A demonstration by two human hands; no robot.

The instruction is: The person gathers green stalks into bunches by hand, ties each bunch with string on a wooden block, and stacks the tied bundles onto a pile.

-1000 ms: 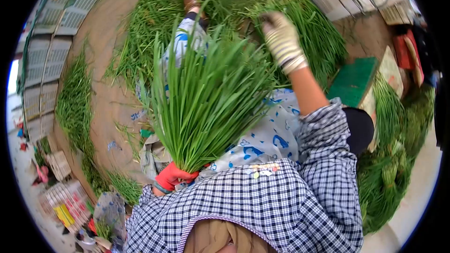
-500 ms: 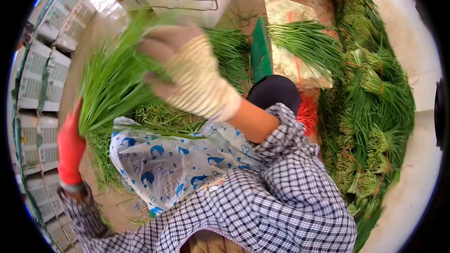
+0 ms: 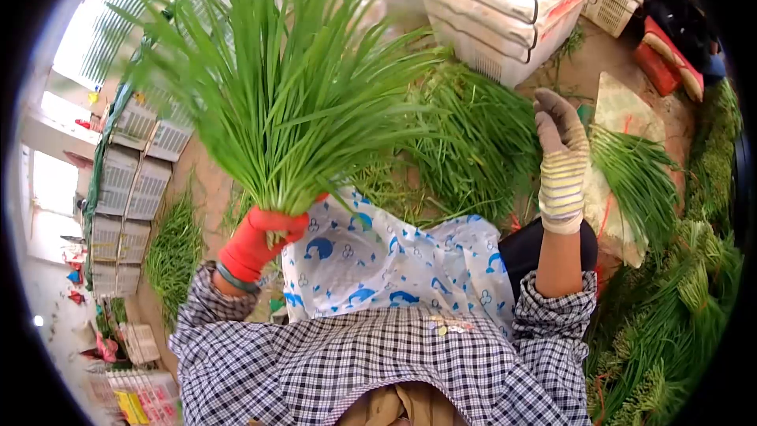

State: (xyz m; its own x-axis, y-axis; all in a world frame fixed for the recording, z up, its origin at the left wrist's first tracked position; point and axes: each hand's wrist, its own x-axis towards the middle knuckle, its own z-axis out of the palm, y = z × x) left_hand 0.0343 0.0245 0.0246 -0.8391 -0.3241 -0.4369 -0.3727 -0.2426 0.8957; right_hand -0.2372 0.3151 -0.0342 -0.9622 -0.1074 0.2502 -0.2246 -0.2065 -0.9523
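A large bunch of long green leaves (image 3: 292, 110) stands upright in my left hand (image 3: 260, 244), whose red-gloved fingers wrap round the pale stems. My right hand (image 3: 561, 162), in a striped glove with grey fingertips, is raised to the right with nothing in it, its fingers partly bent and the thumb apart. Beyond it, on a pale board (image 3: 627, 110), lies a smaller bunch of thin green stems (image 3: 635, 177). Between my hands is a heap of loose leaves (image 3: 473, 138). A white sheet with blue prints (image 3: 394, 268) covers my lap.
Stacked white crates (image 3: 505, 16) stand at the back, and more crates (image 3: 130, 181) line the left side. Tied green bundles (image 3: 678, 323) are piled at the lower right. Loose leaves (image 3: 175, 248) lie on the left floor. A person in dark clothes (image 3: 678, 8) is at the upper right.
The view has swung back from the right. My left hand has lifted the bunch in front of me, and my right hand has moved away from the leaves to the right.
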